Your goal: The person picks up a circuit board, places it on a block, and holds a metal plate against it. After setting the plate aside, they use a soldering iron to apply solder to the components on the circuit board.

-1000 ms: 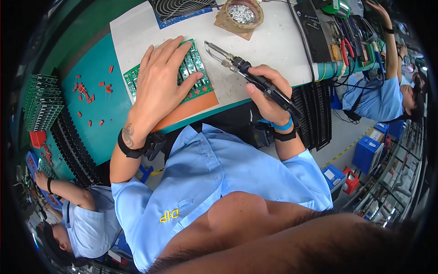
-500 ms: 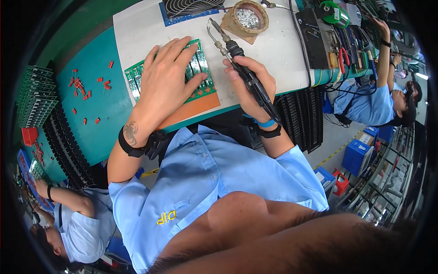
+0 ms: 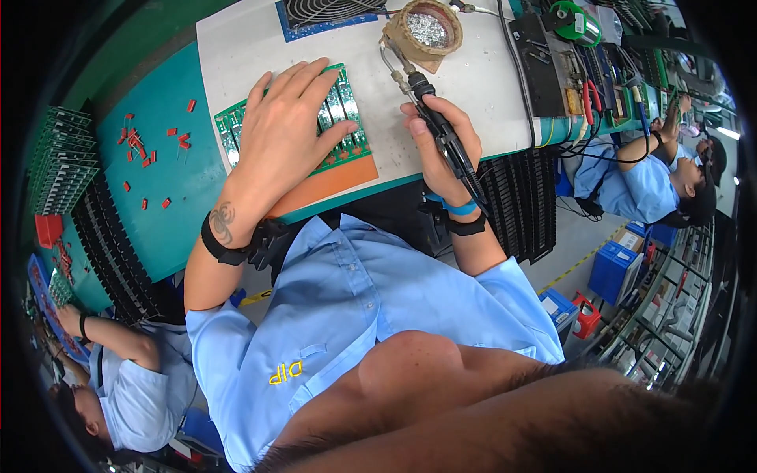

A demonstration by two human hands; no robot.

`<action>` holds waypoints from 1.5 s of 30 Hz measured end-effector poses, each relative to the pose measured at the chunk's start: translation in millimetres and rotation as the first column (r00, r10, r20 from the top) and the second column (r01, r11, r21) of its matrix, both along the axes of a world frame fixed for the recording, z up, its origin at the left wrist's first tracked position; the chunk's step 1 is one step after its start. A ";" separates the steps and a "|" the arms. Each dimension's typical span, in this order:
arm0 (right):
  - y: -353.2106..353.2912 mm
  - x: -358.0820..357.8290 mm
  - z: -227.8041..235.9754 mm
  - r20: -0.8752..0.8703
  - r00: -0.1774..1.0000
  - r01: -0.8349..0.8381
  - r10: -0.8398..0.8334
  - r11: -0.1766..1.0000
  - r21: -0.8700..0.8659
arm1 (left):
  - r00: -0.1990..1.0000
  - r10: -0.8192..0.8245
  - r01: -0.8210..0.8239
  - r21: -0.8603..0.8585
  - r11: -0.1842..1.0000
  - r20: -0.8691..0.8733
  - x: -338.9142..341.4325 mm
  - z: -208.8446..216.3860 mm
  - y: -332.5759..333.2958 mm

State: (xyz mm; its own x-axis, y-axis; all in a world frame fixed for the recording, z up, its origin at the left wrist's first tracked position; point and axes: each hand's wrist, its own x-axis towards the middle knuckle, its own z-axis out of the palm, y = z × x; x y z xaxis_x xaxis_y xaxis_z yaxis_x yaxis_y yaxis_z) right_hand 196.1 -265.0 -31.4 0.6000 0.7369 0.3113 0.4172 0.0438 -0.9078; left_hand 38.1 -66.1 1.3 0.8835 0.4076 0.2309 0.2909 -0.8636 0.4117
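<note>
My left hand (image 3: 277,130) lies flat over a panel of green circuit boards (image 3: 344,98), its fingers stretched toward the far edge and the thumb apart. An orange-brown strip (image 3: 339,178) shows along the panel's near side. In my right hand (image 3: 436,167) is a black soldering iron (image 3: 451,147) with a thin metal feed tube beside its barrel. Its tip end points away from me and reaches the left side of a round brownish pot (image 3: 396,33) full of silvery solder bits; whether it touches the pot I cannot tell.
Red components (image 3: 136,143) lie scattered on the green mat (image 3: 177,221) at left, near stacked boards (image 3: 63,162). A fan (image 3: 335,9) stands at the back. Right are a green solder spool (image 3: 585,30), red-handled pliers (image 3: 590,98) and cables. Co-workers sit on both sides.
My right hand has shifted slightly right and nearer me, bringing the iron's tip end to the pot's left side. My left hand stays on the boards. The co-worker at right has lowered a raised arm.
</note>
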 end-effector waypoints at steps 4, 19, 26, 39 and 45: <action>1.1 1.5 -5.3 0.110 0.993 -0.045 0.044 0.999 0.002 | 0.999 -0.019 0.019 -0.011 1.000 0.029 0.4 -2.5 2.4; -19.8 -58.3 -5.3 0.384 0.923 -0.032 0.032 0.999 -0.006 | 0.999 -0.035 0.034 0.019 0.999 0.025 -0.3 0.1 4.1; -33.0 -40.6 14.4 0.171 0.980 -0.094 0.098 0.995 -0.034 | 0.998 -0.057 0.057 0.024 0.998 -0.005 -2.7 0.7 7.8; -23.7 44.5 54.8 0.144 0.928 -0.333 0.343 0.938 -0.092 | 0.998 -0.033 0.035 0.029 0.999 -0.054 -3.8 2.8 3.8; -14.2 50.3 53.5 0.135 0.910 -0.380 0.393 0.918 -0.112 | 0.996 -0.028 0.029 0.010 1.000 -0.084 -3.7 4.3 3.6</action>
